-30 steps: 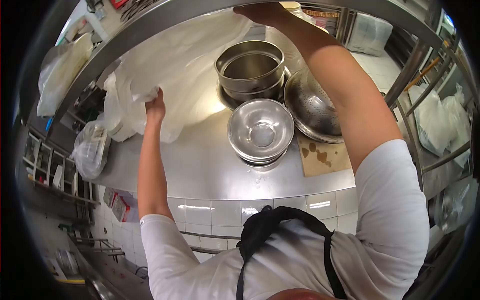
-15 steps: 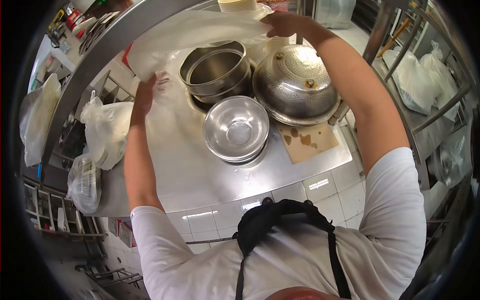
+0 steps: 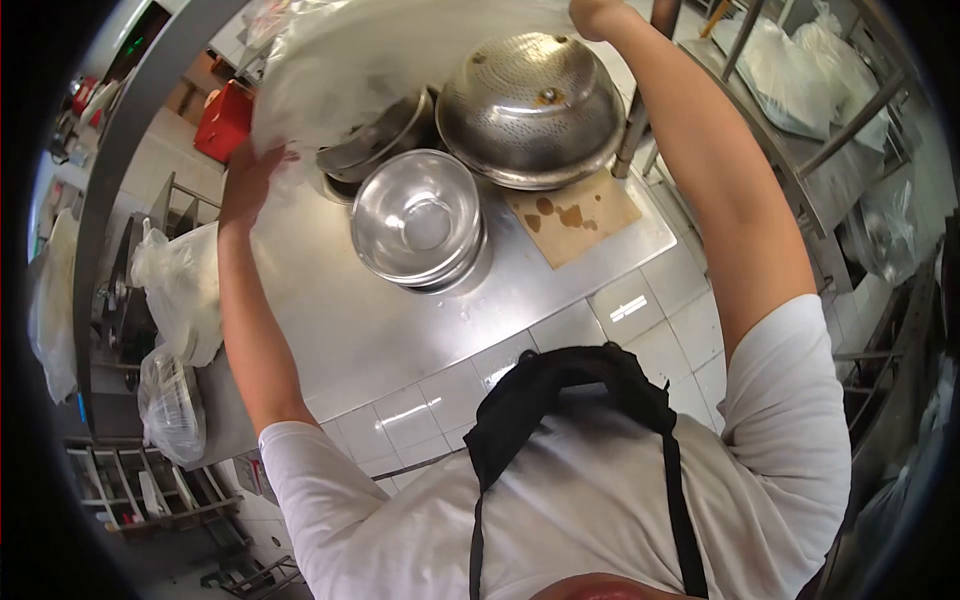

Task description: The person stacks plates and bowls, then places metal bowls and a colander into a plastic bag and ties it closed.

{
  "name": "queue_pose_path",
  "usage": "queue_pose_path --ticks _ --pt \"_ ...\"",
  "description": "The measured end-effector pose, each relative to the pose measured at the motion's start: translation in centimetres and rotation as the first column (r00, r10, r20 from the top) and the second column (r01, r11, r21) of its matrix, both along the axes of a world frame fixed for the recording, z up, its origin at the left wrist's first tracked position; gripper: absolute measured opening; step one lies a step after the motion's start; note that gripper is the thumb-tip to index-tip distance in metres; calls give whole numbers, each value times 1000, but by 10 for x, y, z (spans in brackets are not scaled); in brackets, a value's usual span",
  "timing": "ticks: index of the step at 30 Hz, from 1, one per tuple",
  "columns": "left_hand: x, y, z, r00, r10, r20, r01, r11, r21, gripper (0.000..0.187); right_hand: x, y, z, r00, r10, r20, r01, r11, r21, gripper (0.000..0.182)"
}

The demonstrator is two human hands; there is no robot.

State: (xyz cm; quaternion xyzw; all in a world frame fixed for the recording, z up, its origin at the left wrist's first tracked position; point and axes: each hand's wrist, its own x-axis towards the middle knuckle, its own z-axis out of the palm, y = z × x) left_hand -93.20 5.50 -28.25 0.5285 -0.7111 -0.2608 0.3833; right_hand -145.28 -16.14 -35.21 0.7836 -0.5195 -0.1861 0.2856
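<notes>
A wide sheet of clear plastic point(image 3: 350, 60) stretches between my two hands at the top of the view. My left hand point(image 3: 255, 180) is closed on its lower left edge, with the fingertips partly seen through the film. At the top edge, my right hand point(image 3: 598, 18) is curled at the sheet's right end; part of it is cut off by the frame. Behind and below the plastic stand a steel pot point(image 3: 385, 140), partly veiled, and an upturned perforated steel colander point(image 3: 530, 120). Stacked steel bowls point(image 3: 415, 215) sit closer to me.
A steel table point(image 3: 310, 320) carries these things. A stained piece of cardboard point(image 3: 580, 225) lies by its right edge. Filled plastic bags point(image 3: 185, 285) hang at the left, beside a metal post point(image 3: 120, 150). A red box point(image 3: 222, 122) is at the far left; bagged items point(image 3: 790, 75) rest on the right rack.
The view has shifted, so the table and cookware appear higher and further left. The plastic has spread out and now hangs over part of the pot. Both hands stay at its edges.
</notes>
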Motion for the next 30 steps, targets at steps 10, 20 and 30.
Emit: queue_pose_path --ticks 10,20,30 --pt "33 99 -93 972 -22 234 88 958 -274 31 10 255 -37 567 375 733 -8 893 -451 44" --pt "-10 186 -195 829 -51 557 214 949 -231 32 -31 312 -157 694 352 629 -76 904 -422 56" --pt "22 159 -246 847 432 -310 -302 870 389 35 -98 275 -166 -755 -102 648 -140 990 -7 35"
